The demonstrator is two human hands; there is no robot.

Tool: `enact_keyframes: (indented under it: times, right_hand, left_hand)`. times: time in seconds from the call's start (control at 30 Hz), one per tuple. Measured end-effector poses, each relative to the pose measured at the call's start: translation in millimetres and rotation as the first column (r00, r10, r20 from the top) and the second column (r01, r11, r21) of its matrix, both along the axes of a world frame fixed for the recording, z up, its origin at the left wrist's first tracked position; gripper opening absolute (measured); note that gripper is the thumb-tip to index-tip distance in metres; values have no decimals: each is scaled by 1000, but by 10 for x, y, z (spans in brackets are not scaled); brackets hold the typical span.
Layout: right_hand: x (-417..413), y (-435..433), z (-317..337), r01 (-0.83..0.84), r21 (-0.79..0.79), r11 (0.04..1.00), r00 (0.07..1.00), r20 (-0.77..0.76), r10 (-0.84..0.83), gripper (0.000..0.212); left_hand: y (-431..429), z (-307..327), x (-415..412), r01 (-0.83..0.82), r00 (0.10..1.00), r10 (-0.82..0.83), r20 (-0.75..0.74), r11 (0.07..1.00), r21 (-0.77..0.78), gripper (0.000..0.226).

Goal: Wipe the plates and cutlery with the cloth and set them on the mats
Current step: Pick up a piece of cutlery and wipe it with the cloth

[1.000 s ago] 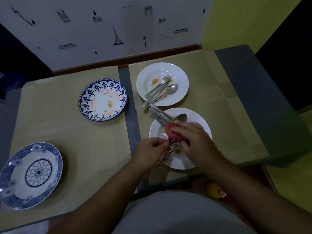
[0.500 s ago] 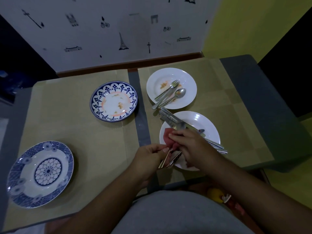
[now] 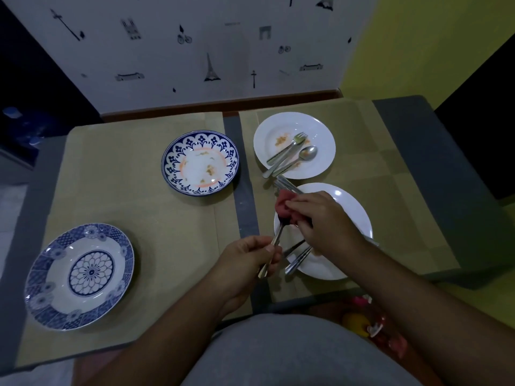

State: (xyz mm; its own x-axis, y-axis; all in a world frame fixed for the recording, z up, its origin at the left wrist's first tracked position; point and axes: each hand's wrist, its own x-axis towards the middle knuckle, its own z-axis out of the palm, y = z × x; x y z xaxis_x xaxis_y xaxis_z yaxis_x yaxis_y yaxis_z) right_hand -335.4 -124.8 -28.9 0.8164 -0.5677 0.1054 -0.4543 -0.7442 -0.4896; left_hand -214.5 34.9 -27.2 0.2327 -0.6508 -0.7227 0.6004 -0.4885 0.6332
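My left hand (image 3: 248,259) grips the handle of a metal utensil (image 3: 274,245) that slants up into a red cloth (image 3: 285,208). My right hand (image 3: 324,221) pinches that cloth around the utensil's head, which is hidden. Both hands hover over the near white plate (image 3: 354,213), where more cutlery (image 3: 296,260) lies. A far white plate (image 3: 320,135) with food smears carries a fork (image 3: 287,149) and a spoon (image 3: 299,158). A soiled blue-rimmed plate (image 3: 199,162) and a clean blue patterned plate (image 3: 79,274) rest on the left beige mat (image 3: 125,190).
The right beige mat (image 3: 395,190) lies under both white plates, with a grey strip of table (image 3: 242,201) between the mats. A wall stands just behind the table. Red and yellow items (image 3: 362,324) sit on the floor by my right arm.
The utensil has swung more upright in my left hand. My right hand has slid the red cloth up along it toward the head. The view has shifted slightly.
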Motion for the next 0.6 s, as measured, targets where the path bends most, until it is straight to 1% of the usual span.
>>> enact_keyframes:
  times: [0.07,0.13,0.2,0.27,0.33,0.4,0.43,0.5,0.53,0.57,0.6]
  right_hand:
    - [6,33,12,24,20,999,1000,19,-25,46]
    - [-8,43,14,109,79,991,993,37,-112,54]
    - [-11,24,17,194,134,972,977,65,-204,57]
    - [-13,10,61,215,146,966,968,101,-231,57]
    - [-4,49,140,128,97,987,984,111,-139,55]
    - [21,162,168,-58,26,998,994,95,56,50]
    - [39,230,143,-163,-8,987,984,74,163,47]
    - [59,313,-13,-344,-69,936,939,-17,344,48]
    - [61,305,-104,-402,-100,910,915,-52,399,51]
    - [71,271,-171,-424,-115,898,906,-62,419,52]
    - [81,232,-206,-405,-103,909,914,-54,401,52]
  left_hand:
    - [1,2,34,-31,992,35,-119,999,33,23]
    - [11,-9,59,-67,976,78,-203,996,61,24]
    - [36,-21,80,-70,974,84,-209,995,73,25]
    - [78,-50,94,-40,983,51,-178,997,60,30]
    - [105,-57,99,-29,991,37,-127,998,63,29]
    - [104,-61,90,-48,993,54,-101,997,59,26]
    - [94,-49,79,-57,992,62,-107,997,48,25]
    - [82,-34,60,-53,991,55,-120,998,19,25]
    - [77,-30,56,-46,992,46,-119,999,4,27]
    - [74,-20,54,-40,993,39,-115,999,-6,28]
    - [72,-12,53,-43,993,42,-110,999,-10,30]
